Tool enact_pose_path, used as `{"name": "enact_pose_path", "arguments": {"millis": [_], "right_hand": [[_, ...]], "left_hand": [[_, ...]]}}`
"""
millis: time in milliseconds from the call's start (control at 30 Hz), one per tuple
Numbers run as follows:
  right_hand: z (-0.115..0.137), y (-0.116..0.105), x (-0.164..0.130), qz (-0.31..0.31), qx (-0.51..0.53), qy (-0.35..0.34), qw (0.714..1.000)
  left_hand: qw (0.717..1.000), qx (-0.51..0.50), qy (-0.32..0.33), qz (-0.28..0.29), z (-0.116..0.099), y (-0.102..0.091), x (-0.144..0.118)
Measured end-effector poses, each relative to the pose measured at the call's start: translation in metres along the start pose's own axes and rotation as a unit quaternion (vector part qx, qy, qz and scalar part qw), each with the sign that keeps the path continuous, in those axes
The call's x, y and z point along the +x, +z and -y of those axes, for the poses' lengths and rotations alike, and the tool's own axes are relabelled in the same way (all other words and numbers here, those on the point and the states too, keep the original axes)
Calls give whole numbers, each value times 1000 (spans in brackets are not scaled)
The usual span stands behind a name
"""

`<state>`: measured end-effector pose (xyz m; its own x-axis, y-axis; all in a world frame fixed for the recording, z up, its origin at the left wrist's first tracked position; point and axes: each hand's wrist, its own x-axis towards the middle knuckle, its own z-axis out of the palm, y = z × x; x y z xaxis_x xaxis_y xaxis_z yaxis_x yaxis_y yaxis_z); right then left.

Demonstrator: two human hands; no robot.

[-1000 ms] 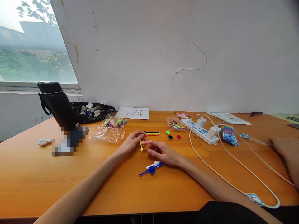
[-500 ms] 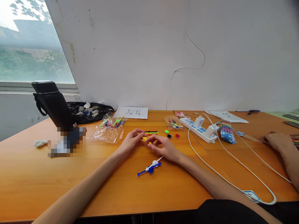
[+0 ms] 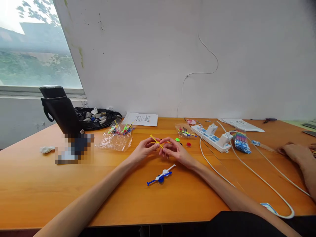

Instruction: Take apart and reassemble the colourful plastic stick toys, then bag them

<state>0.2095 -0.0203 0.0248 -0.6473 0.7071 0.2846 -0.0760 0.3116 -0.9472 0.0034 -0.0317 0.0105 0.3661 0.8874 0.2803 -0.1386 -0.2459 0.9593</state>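
Observation:
Between my hands is a yellow plastic arrow spinner (image 3: pixel 154 138), raised a little off the table and tilted. My left hand (image 3: pixel 145 148) pinches it near the middle with thumb and fingers. The fingers of my right hand (image 3: pixel 177 151) close on its lower right end. Nearer to me, a white arrow spinner (image 3: pixel 166 172) lies across a blue arrow spinner (image 3: pixel 161 179). Just past my right hand sit a green disc (image 3: pixel 177 140) and a red disc (image 3: pixel 188 144); a black disc there is mostly hidden behind my fingers.
Clear bags of coloured arrow pieces (image 3: pixel 120 131) (image 3: pixel 184 130) lie further back. A white power strip (image 3: pixel 212 140) with plugs and looping cables is at right, beside a colourful packet (image 3: pixel 242 141). A black bottle (image 3: pixel 61 113) stands left. Another person's hand (image 3: pixel 295 153) is at far right.
My hands have come together on the yellow spinner, which now shows as a whole arrow lifted between them. My right hand has drawn clear of the white spinner's tail. The view has shifted slightly.

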Motion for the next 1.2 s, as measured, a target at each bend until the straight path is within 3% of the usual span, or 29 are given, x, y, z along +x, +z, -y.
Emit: {"name": "enact_pose_path", "arguments": {"millis": [200, 367, 500, 633, 933, 1200], "right_hand": [[7, 2, -4, 47, -7, 21, 999], [5, 1, -4, 70, 30, 46, 996], [2, 5, -2, 50, 138, 56, 988], [0, 9, 0, 12, 209, 85, 974], [-4, 8, 2, 36, 226, 117, 966], [-4, -6, 0, 12, 228, 115, 967]], "left_hand": [[998, 37, -14, 43, -2, -1, -1], [996, 82, 7, 26, -3, 2, -2], [992, 120, 34, 16, -9, 11, -4], [972, 231, 48, -2, -16, 18, -7], [968, 244, 35, 49, -16, 18, -8], [946, 314, 54, 57, -16, 9, -8]]}}
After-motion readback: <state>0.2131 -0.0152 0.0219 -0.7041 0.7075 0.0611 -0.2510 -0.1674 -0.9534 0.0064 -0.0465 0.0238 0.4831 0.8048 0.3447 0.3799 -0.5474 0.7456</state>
